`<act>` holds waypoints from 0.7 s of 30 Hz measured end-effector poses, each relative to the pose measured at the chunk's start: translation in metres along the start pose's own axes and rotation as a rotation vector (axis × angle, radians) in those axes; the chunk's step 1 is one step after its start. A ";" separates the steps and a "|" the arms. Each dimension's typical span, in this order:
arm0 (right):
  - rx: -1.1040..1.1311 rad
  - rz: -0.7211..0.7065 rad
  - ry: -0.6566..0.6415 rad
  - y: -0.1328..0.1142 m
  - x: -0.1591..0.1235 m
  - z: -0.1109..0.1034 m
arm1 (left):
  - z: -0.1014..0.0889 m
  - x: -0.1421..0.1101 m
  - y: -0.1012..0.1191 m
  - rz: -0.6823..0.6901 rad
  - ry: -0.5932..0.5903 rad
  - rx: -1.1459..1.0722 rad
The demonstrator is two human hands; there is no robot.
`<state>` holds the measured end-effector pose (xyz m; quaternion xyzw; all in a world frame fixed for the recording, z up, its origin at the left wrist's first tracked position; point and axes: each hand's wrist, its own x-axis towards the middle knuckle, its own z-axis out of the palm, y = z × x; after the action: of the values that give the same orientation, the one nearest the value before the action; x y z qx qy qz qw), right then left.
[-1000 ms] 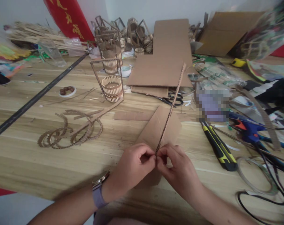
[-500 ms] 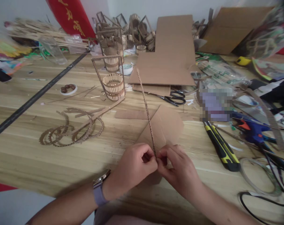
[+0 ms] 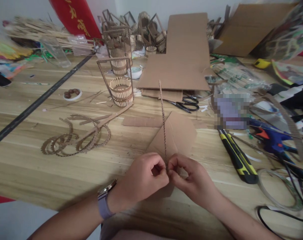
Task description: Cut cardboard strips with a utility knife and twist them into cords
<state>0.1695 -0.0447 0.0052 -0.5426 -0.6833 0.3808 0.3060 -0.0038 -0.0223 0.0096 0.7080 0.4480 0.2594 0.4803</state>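
A thin corrugated cardboard strip [image 3: 164, 126] stands up and away from me, its near end pinched between both hands. My left hand [image 3: 147, 176], with a watch on its wrist, is closed on the strip from the left. My right hand [image 3: 189, 176] pinches it from the right, fingertips touching or almost touching the left ones. The pinched end itself is hidden by the fingers. Under the hands lies a flat cardboard piece [image 3: 183, 135]. Several curled cardboard strips [image 3: 76, 140] lie to the left on the wooden table [image 3: 26, 170].
A small bucket [image 3: 120, 91] with a tall handle stands ahead, more behind it. Black scissors [image 3: 186, 106] lie by a large cardboard sheet [image 3: 186, 43]. On the right are a utility knife [image 3: 238, 156], a glue gun [image 3: 271, 138] and cables. A dark metal bar [image 3: 43, 98] crosses the left side.
The strip's far end has swung from the right over to the left, then slightly back right, and now points nearly straight ahead. Both hands keep pinching its near end, barely moving.
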 end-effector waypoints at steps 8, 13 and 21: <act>0.225 0.112 -0.236 0.000 0.005 -0.013 | -0.007 0.001 0.001 0.028 -0.099 -0.069; 0.334 0.170 -0.305 0.001 0.007 -0.013 | -0.009 0.002 0.001 -0.001 -0.145 -0.114; 0.328 0.148 -0.336 0.002 0.007 -0.019 | -0.013 0.006 -0.001 -0.108 -0.290 -0.234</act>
<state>0.1848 -0.0344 0.0129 -0.4635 -0.6120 0.5928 0.2433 -0.0118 -0.0105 0.0134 0.6521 0.3782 0.1787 0.6323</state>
